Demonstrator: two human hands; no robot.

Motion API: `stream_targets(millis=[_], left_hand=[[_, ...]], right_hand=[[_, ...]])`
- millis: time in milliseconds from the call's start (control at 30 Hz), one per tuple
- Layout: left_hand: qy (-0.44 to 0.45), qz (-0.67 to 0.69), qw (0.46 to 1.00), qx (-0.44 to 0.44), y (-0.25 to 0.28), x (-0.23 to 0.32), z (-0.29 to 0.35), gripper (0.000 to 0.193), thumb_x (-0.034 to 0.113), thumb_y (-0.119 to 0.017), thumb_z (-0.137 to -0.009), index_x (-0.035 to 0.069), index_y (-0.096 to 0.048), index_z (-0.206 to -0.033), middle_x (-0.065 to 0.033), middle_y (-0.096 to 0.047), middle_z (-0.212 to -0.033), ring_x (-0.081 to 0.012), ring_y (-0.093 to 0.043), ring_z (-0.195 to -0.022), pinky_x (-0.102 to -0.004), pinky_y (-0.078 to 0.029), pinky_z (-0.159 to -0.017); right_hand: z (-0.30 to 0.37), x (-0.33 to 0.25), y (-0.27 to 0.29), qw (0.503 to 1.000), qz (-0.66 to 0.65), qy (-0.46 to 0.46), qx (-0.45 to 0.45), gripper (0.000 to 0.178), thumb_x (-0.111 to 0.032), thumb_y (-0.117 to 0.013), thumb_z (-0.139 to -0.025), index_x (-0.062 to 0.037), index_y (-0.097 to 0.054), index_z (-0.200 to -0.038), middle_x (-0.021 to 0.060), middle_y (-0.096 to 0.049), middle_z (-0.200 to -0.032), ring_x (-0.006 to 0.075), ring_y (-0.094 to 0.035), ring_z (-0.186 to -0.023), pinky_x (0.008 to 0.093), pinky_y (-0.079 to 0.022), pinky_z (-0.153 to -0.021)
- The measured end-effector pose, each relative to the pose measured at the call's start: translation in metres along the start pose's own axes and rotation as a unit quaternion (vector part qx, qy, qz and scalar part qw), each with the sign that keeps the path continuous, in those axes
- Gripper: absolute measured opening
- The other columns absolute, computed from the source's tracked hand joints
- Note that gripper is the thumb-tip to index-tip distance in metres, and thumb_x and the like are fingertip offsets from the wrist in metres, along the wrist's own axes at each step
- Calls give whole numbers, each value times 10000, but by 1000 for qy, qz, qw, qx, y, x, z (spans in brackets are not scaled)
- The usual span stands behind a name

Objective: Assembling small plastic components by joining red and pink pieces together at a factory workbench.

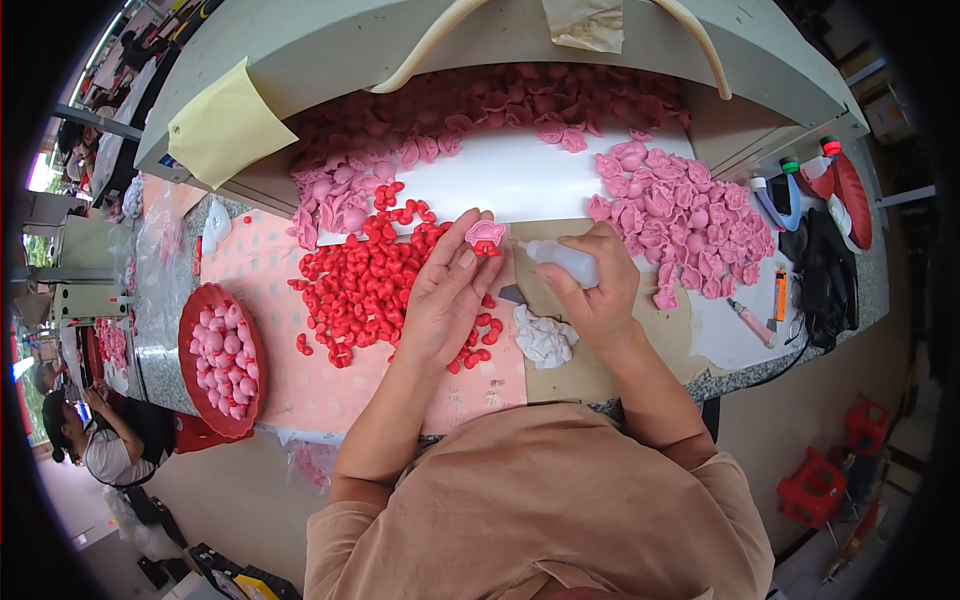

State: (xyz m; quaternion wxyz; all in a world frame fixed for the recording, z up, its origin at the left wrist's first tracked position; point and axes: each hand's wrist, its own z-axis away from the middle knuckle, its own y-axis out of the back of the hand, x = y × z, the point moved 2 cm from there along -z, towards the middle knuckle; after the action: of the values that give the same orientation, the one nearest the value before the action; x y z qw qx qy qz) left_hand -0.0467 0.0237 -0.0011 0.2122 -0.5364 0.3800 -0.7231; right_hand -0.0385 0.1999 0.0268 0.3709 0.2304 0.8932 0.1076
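My left hand (442,295) holds a small pink molded piece (484,233) with a red part along its lower edge, resting at the fingers and thumb. Wrapped in my right hand (608,290) is a translucent white squeeze bottle (563,261), tipped sideways. Its thin nozzle points left at the pink piece; whether the tip touches it I cannot tell. A heap of glossy red molded pieces (365,275) lies beside and partly under my left forearm. Below the bottle sits a crumpled white tissue (544,337) on brown card.
Pink shell-like pieces (690,225) are heaped at the right, with more along the back under the grey housing (330,45). A red bowl (252,405) of pink-and-red pieces stands at the left. Tubes, an orange cutter (780,293) and a black bag (832,270) lie far right. Another person sits far left.
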Motion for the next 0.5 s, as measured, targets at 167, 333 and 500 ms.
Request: stream_targets(millis=[167, 333, 500], left_hand=[[-5, -4, 1000, 10, -2, 1, 1, 480, 58, -480, -925, 20, -316, -1375, -94, -374, -1385, -179, -438, -1211, -299, -360, -1045], [-2, -3, 1000, 12, 1, -1, -1, 479, 58, -476, -927, 20, -313, -1376, -96, -370, -1387, -172, -436, -1212, -298, -358, -1048], [1, 10, 1000, 5, 2, -1, -1, 477, 56, -473, -928, 22, -313, -1376, -96, -374, -1383, -168, -434, -1213, -298, -358, -1049]], right_hand=[[-2, -3, -1, 1000, -11, 1, -3, 295, -139, -744, -729, 0, -551, -903, 99, -537, -727, 195, -484, -603, 284, -395, -531], [1, -1, -3, 1000, -12, -6, -15, 285, -133, -742, -730, -1, -550, -895, 95, -534, -717, 187, -483, -596, 277, -389, -528], [0, 0, -2, 1000, -16, -16, -5, 261, -130, -738, -733, -4, -556, -872, 92, -535, -712, 182, -482, -588, 276, -386, -525]])
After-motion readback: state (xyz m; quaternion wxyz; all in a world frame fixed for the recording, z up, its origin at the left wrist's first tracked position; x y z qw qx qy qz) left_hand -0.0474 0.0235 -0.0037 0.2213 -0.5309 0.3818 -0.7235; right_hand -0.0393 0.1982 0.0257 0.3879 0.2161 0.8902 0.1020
